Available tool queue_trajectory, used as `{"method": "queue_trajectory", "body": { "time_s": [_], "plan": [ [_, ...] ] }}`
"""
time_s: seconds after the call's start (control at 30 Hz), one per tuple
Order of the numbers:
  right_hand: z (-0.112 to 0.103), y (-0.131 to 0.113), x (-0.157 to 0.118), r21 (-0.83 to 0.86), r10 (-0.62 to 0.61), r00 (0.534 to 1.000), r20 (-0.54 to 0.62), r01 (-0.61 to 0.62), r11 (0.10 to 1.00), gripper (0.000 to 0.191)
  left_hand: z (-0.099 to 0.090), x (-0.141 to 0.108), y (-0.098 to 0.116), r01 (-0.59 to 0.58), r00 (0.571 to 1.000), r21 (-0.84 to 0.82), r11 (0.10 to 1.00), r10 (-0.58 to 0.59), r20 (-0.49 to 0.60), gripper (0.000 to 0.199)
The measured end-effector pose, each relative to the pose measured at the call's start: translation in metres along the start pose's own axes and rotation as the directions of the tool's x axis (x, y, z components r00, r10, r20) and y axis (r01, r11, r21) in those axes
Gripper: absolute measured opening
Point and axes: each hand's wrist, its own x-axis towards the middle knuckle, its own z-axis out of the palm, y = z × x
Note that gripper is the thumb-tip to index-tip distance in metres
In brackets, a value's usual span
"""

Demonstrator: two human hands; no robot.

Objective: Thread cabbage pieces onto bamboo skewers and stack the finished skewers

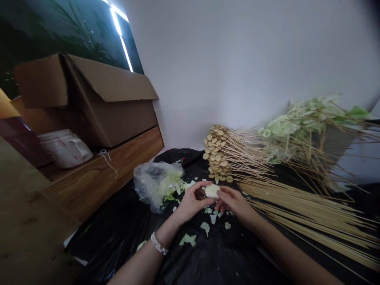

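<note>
Between my two hands is a small white piece [212,191] that looks like folded cabbage leaf. My left hand [192,201] curls around its left side, thumb below and fingers above. My right hand [233,201] pinches its right edge, and some of those fingertips are hidden. Just beyond lies a stack of skewers [249,152] with round pale slices [218,154] on their ends. To the right, bare wooden skewers [308,213] are spread out in a long pile. Torn cabbage scraps [204,227] lie under and in front of my hands.
A clear plastic bag [148,184] with cabbage pieces sits to the left on black plastic sheeting [204,261]. Skewered cabbage [297,122] is heaped at the right. A cardboard box [118,114] and a white jug [67,148] stand on a wooden ledge. A white wall rises behind.
</note>
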Motion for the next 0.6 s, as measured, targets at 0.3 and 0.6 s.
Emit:
{"method": "queue_trajectory", "body": {
  "time_s": [0.3, 0.6],
  "plan": [
    [-0.003, 0.011, 0.004, -0.064, -0.075, 0.997, -0.007, 0.075, 0.995, 0.055, 0.002, 0.001, -0.001, -0.031, 0.994, 0.171, 0.985, 0.048, -0.096, 0.055],
    [-0.008, 0.008, 0.007, 0.034, 0.017, 0.993, -0.119, -0.013, 0.999, 0.059, -0.001, 0.002, 0.001, 0.073, 0.997, -0.075, 0.995, -0.075, -0.021, 0.045]
  ]
}}
